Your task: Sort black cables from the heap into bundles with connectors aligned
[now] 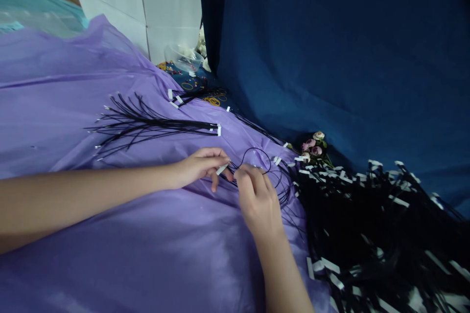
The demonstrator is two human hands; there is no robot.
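Observation:
My left hand [213, 164] is closed on thin black cords [281, 190] near a white tag [222, 168] at their end. Close beside it, my right hand [257, 188] pinches the same cords, one of which loops up above the knuckles. The fingertips of the right hand are partly hidden by its back. Left of the hands, a fanned bundle of black cords [157, 122] with a white tag [219, 130] at its right end lies on the purple cloth [165, 244].
A large heap of black cords with white tags [352, 220] fills the right side. Artificial roses [312, 145] lie beside it. Behind are yellow rubber bands [212, 101], a clear plastic bowl [187, 58], white boxes [169, 10] and a dark blue curtain [330, 58].

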